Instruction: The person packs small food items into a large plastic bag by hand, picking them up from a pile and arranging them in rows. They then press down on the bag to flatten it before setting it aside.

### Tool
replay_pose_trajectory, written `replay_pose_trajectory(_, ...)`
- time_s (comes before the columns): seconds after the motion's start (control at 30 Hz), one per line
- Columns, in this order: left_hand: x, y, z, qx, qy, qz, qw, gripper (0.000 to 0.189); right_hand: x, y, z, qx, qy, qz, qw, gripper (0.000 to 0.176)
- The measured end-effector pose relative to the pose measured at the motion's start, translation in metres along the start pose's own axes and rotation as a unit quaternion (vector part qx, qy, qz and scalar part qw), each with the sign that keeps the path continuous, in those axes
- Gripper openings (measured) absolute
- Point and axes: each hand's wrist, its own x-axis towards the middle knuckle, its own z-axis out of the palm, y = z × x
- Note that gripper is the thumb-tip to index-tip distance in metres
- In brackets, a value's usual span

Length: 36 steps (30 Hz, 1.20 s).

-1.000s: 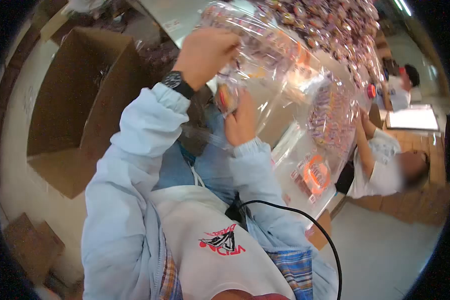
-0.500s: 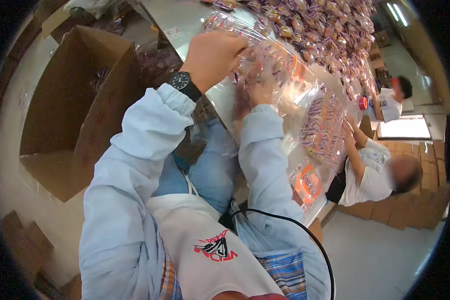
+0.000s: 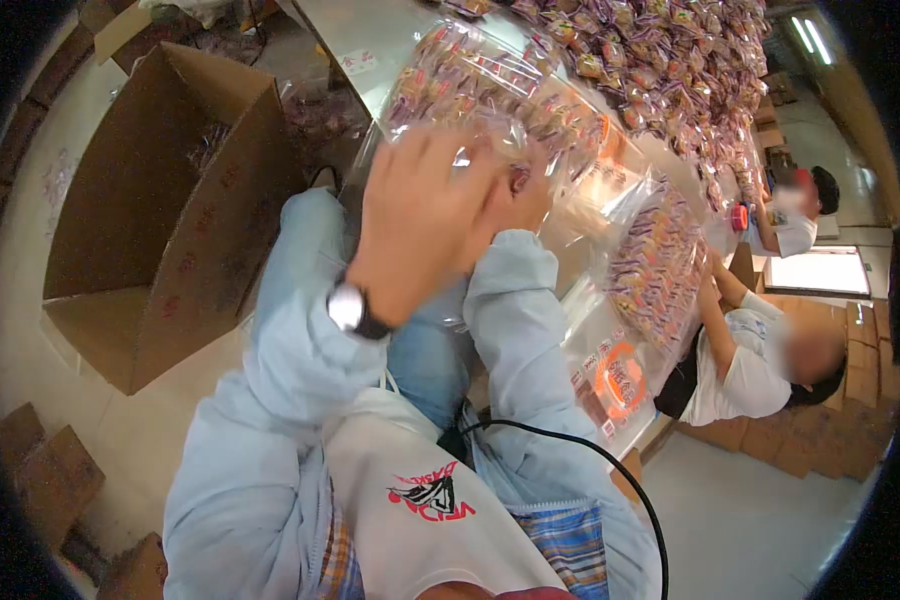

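A clear plastic bag (image 3: 470,85) filled with small wrapped snack packets lies on the table edge in front of me, its open end toward my body. My left hand (image 3: 425,215), with a black watch on the wrist, is over the near end of the bag, its back to me and its fingers blurred by motion. Close beside it, my right hand (image 3: 528,200) is closed on the bag's loose film, partly hidden by the plastic and the left hand. Some clear film hangs below both hands.
A large open cardboard box (image 3: 160,220) stands on the left. A heap of wrapped packets (image 3: 660,70) covers the far table. To the right lies another filled bag (image 3: 655,260), with a co-worker's hands (image 3: 710,290) at it. A second person (image 3: 795,215) sits further back.
My left hand has come down from the bag's far upper side toward me, beside my right hand. The packets in the bag now show more plainly. The view has shifted slightly.
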Motion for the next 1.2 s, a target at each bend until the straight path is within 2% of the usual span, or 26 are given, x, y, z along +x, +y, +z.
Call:
replay_pose_trajectory(0.03, -0.023, 0.008, -0.002, -0.037, -0.012, -0.01, 0.999, 0.023, -0.001, -0.003, -0.003, -0.01, -0.037, 0.043, 0.998, 0.057)
replay_pose_trajectory(0.07, -0.039, 0.016, -0.001, -0.086, -0.076, -0.069, 0.991, 0.026, 0.002, 0.018, 0.006, -0.061, 0.022, -0.052, 0.997, 0.055)
replay_pose_trajectory(0.13, -0.07, 0.025, 0.007, -0.178, -0.202, -0.184, 0.945, 0.033, 0.006, 0.045, 0.023, -0.09, 0.098, -0.054, 0.99, 0.051)
replay_pose_trajectory(0.17, -0.081, 0.023, 0.02, -0.13, -0.214, -0.189, 0.95, 0.036, 0.002, 0.057, 0.027, -0.107, 0.131, -0.055, 0.984, 0.049)
replay_pose_trajectory(0.2, -0.087, 0.017, 0.038, -0.08, -0.222, -0.192, 0.953, 0.04, 0.005, 0.001, 0.002, 0.0, 0.051, 0.079, 0.996, 0.047)
replay_pose_trajectory(0.3, -0.067, 0.002, 0.095, -0.002, -0.244, -0.234, 0.941, 0.049, 0.003, 0.003, 0.004, 0.133, 0.03, 0.051, 0.989, 0.044)
replay_pose_trajectory(0.33, -0.056, -0.005, 0.11, 0.012, -0.256, -0.249, 0.934, 0.052, 0.002, -0.011, -0.005, 0.185, -0.039, 0.11, 0.976, 0.043)
replay_pose_trajectory(0.43, -0.035, -0.018, 0.143, -0.041, -0.226, -0.359, 0.905, 0.051, 0.004, 0.002, 0.006, 0.315, 0.047, 0.037, 0.947, 0.042)
replay_pose_trajectory(0.5, -0.031, -0.017, 0.142, -0.081, -0.177, -0.373, 0.907, 0.048, 0.011, 0.02, -0.003, 0.157, -0.001, 0.101, 0.982, 0.047)
replay_pose_trajectory(0.57, -0.034, -0.02, 0.144, -0.102, -0.138, -0.378, 0.91, 0.041, 0.001, 0.022, 0.002, 0.233, 0.021, 0.049, 0.971, 0.05)
replay_pose_trajectory(0.6, -0.041, -0.025, 0.153, -0.103, -0.12, -0.377, 0.913, 0.035, -0.004, 0.001, -0.007, 0.209, -0.009, 0.051, 0.977, 0.054)
replay_pose_trajectory(0.67, -0.046, -0.032, 0.159, -0.115, -0.117, -0.382, 0.909, 0.03, -0.008, 0.002, -0.003, 0.165, 0.026, 0.073, 0.983, 0.052)
replay_pose_trajectory(0.77, -0.043, -0.031, 0.156, -0.099, -0.081, -0.298, 0.946, 0.033, -0.014, -0.007, -0.007, 0.09, 0.061, 0.073, 0.991, 0.053)
replay_pose_trajectory(0.8, -0.062, -0.051, 0.189, -0.142, 0.037, -0.272, 0.951, 0.026, -0.016, -0.011, -0.008, 0.065, 0.072, 0.071, 0.993, 0.055)
replay_pose_trajectory(0.9, -0.054, -0.049, 0.182, -0.089, 0.009, -0.211, 0.973, 0.022, -0.008, -0.014, 0.002, -0.032, 0.167, -0.125, 0.978, 0.058)
replay_pose_trajectory(0.97, -0.048, -0.043, 0.174, -0.114, -0.021, -0.208, 0.971, 0.018, -0.013, 0.007, 0.01, -0.045, 0.107, 0.051, 0.992, 0.053)
replay_pose_trajectory(1.03, -0.047, -0.04, 0.173, -0.127, -0.017, -0.206, 0.97, 0.013, -0.011, -0.009, 0.008, 0.08, 0.157, -0.014, 0.984, 0.043)
replay_pose_trajectory(1.13, -0.047, -0.037, 0.172, -0.21, -0.001, -0.279, 0.937, 0.011, -0.012, -0.012, 0.008, 0.23, 0.2, 0.053, 0.951, 0.038)
replay_pose_trajectory(1.17, -0.05, -0.036, 0.173, -0.236, -0.004, -0.303, 0.923, 0.011, -0.011, 0.0, 0.007, 0.134, 0.153, 0.056, 0.977, 0.041)
replay_pose_trajectory(1.2, -0.051, -0.037, 0.178, -0.22, 0.007, -0.289, 0.932, 0.011, -0.009, 0.011, 0.003, 0.036, 0.104, 0.059, 0.992, 0.044)
